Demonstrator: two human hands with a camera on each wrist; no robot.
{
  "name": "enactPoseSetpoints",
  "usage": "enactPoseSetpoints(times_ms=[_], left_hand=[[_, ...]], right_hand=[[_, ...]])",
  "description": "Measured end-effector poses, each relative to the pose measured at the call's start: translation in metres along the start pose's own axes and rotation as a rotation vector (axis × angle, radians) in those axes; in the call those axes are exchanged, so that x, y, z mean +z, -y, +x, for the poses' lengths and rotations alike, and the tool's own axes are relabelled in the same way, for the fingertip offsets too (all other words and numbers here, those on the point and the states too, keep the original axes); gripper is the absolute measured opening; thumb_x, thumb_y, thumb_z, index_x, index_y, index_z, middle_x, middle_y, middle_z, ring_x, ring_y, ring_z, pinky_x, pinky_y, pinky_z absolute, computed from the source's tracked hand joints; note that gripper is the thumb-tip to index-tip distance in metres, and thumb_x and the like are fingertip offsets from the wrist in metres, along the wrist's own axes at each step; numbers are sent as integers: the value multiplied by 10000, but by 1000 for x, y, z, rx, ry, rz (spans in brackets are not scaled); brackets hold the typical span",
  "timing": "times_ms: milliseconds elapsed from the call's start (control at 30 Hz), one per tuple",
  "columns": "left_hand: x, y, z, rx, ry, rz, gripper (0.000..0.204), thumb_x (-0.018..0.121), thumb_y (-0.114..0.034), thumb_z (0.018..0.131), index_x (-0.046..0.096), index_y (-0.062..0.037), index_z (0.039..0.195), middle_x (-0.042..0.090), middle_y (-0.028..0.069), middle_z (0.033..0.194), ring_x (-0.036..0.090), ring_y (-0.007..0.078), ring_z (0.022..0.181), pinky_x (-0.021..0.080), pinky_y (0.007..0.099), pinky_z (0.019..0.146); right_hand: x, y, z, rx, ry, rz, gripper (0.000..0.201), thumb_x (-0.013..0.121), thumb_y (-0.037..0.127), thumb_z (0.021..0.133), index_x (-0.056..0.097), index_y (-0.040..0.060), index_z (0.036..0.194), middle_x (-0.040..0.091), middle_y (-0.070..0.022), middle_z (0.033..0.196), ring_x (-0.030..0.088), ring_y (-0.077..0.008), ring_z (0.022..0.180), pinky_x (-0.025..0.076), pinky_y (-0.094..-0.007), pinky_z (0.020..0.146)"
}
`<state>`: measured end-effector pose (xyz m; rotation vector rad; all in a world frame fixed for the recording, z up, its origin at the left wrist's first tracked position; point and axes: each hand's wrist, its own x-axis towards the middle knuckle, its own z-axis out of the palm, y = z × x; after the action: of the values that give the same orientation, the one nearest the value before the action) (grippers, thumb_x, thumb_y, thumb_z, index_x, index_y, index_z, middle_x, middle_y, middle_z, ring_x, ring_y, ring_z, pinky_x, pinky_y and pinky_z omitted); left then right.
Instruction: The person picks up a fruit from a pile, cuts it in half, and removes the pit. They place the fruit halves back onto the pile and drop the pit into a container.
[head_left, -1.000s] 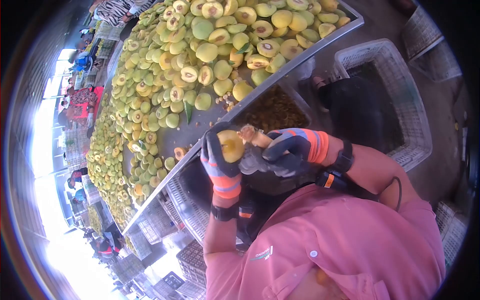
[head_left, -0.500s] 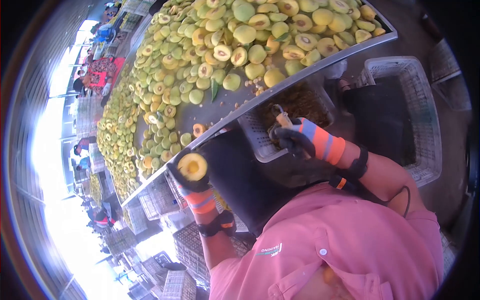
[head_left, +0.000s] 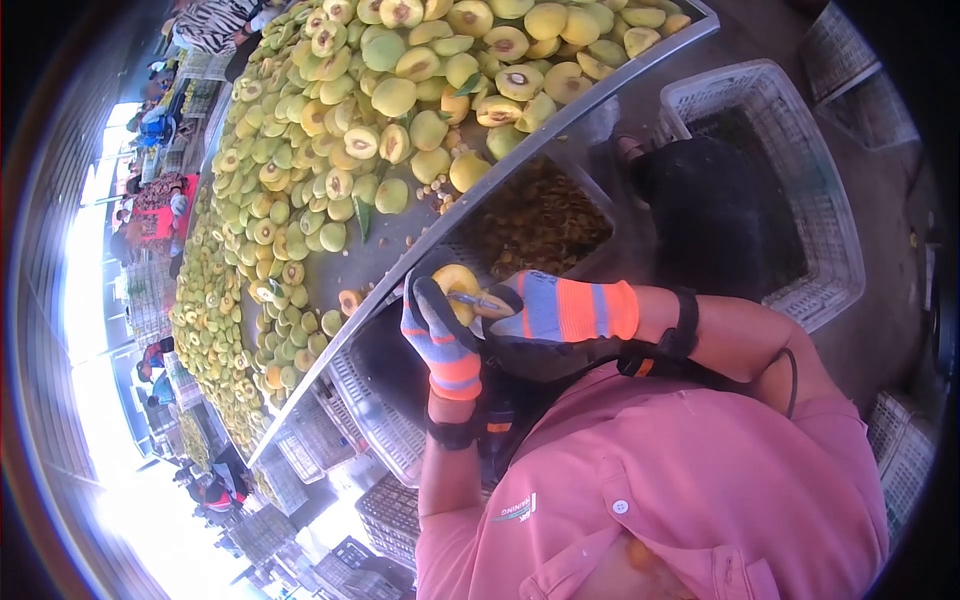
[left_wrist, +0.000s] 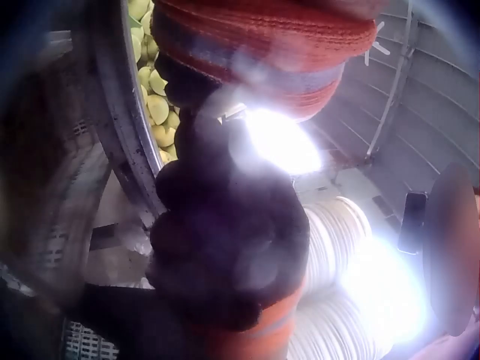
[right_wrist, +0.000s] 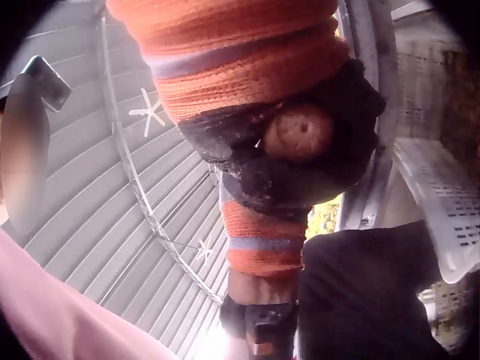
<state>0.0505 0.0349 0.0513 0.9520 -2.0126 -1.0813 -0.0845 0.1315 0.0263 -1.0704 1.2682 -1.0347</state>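
Both hands are working close together in the head view: the left hand is cupping a yellow fruit in curled fingers, and the right hand is gripping a wooden-handled tool whose metal end is meeting the fruit. All this is happening just on the person's side of the surface. Slipping is looking like the chief risk: moist flesh could be letting the tip skid into the left fingers, too hard a push could be tearing the fruit, and a loose hold could be dropping it. Cut fruit pieces are covering much of the surface. Below its edge, one crate is holding small brownish bits, perhaps stones or scraps. A dark-clothed leg is blocking much of a larger white crate, so its contents are staying unclear. Another pale crate is standing at lower left, its inside mostly hidden.

Glare and dark gloves are filling the left wrist view; neither fruit nor tip is showing clearly, though cut pieces are lying beyond the metal edge.

From the right wrist, the handle's round end is poking out of the dark glove, and a white crate wall is showing at right.
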Motion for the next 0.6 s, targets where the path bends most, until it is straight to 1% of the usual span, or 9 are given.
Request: enactPoseSetpoints(times_ms=[100,167,233,300,367,400,500,533,600], left_hand=[[6,-5,3,-74,-10,-85,337,433,-230,1015,634,34,1075,655,97,979,589,160,873,470,292,782],[8,-11,5,-51,10,-97,337,432,-232,1016,635,29,1079,654,96,982,588,159,871,469,292,783],[7,5,6,46,-2,-16,332,435,-229,1014,634,26,1086,655,91,978,588,156,872,469,290,784],[7,10,6,91,-16,30,301,438,-190,999,623,33,1080,658,106,961,604,186,843,481,303,760],[12,6,6,86,-26,37,248,440,-114,971,601,51,1063,662,140,933,636,249,783,503,333,711],[13,4,7,135,-7,72,240,439,-96,964,595,50,1073,659,146,931,640,264,786,507,339,709],[9,8,5,177,39,138,218,466,-52,933,586,40,1090,652,152,917,649,294,796,515,355,703],[6,15,4,125,53,132,210,497,-43,914,589,32,1087,651,146,909,650,293,800,516,360,702],[0,19,9,159,171,188,237,579,-47,855,596,15,1083,652,138,898,655,295,803,519,367,698]], right_hand=[[3,1,-1,182,-69,39,425,717,355,807,655,-52,911,655,-221,762,661,-305,734,489,-369,664],[6,-10,3,118,-78,109,422,717,350,803,649,-58,889,650,-223,750,665,-318,742,491,-376,657],[7,-16,4,65,-94,152,412,712,338,802,646,-61,880,648,-229,749,668,-333,749,494,-384,653],[9,-16,5,24,-109,172,395,700,322,804,646,-62,883,651,-238,762,669,-350,755,497,-392,653],[7,-13,2,42,-112,93,367,681,305,808,648,-51,889,653,-245,778,661,-372,759,497,-401,655],[6,-12,1,53,-112,52,354,672,297,810,650,-46,893,655,-248,786,658,-382,761,497,-406,657],[5,-15,2,-55,-12,-238,215,624,232,879,673,45,972,665,-187,794,664,-269,705,492,-364,652],[1,-14,2,-55,5,-297,249,621,259,864,673,34,957,665,-204,805,657,-316,741,498,-387,666],[-10,-9,-3,-52,30,-414,319,616,312,834,673,12,926,664,-239,827,642,-411,814,510,-434,695]])
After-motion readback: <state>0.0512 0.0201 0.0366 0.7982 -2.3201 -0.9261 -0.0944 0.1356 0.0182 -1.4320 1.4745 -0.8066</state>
